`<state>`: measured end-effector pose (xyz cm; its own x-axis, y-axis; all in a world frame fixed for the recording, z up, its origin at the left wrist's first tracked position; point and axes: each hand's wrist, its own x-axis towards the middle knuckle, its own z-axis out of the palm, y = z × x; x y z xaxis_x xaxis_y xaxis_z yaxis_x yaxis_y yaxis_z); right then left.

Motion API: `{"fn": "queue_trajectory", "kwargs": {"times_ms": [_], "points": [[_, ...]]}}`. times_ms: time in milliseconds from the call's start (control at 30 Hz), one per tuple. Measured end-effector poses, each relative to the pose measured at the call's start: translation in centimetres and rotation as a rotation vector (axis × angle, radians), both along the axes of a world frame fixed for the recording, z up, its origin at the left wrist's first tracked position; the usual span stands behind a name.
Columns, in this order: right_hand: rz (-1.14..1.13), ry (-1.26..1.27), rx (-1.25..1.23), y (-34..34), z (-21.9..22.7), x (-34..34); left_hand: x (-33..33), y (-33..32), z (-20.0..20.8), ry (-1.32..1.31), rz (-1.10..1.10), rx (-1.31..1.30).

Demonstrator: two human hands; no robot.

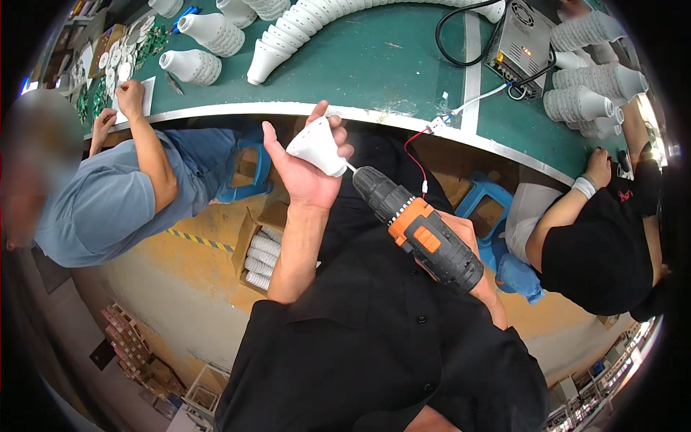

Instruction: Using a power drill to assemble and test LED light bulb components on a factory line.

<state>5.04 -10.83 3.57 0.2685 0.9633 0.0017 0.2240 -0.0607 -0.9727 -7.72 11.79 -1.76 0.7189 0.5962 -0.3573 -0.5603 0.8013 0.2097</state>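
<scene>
My left hand (pixel 311 180) is palm up at the near edge of the table, its fingers curled round a white cone-shaped lamp housing (pixel 315 149). The thumb sticks out to the left. An orange and black cordless drill (pixel 425 234) is gripped in my right hand (pixel 462 229), most of which the drill's body hides. The drill points up and to the left, and its thin bit meets the narrow lower right end of the housing. How far the bit goes in cannot be made out.
On the green table (pixel 396 68) lie a long curved stack of housings (pixel 302 27), shorter stacks (pixel 191 66) and a metal power supply (pixel 520 45) with wires (pixel 408 150) hanging over the edge. Co-workers sit left and right. An open carton (pixel 248 261) stands on the floor.
</scene>
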Motion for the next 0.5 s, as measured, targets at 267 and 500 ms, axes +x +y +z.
{"fn": "queue_trajectory", "kwargs": {"times_ms": [267,500], "points": [[-0.062,-0.035,0.003,-0.1,-0.2,-0.1,0.0,-0.1,-1.0,0.15,0.044,-0.089],[0.018,-0.038,-0.033,-0.5,0.0,0.5,-1.0,0.1,-3.0,-0.026,-0.046,0.01]]}}
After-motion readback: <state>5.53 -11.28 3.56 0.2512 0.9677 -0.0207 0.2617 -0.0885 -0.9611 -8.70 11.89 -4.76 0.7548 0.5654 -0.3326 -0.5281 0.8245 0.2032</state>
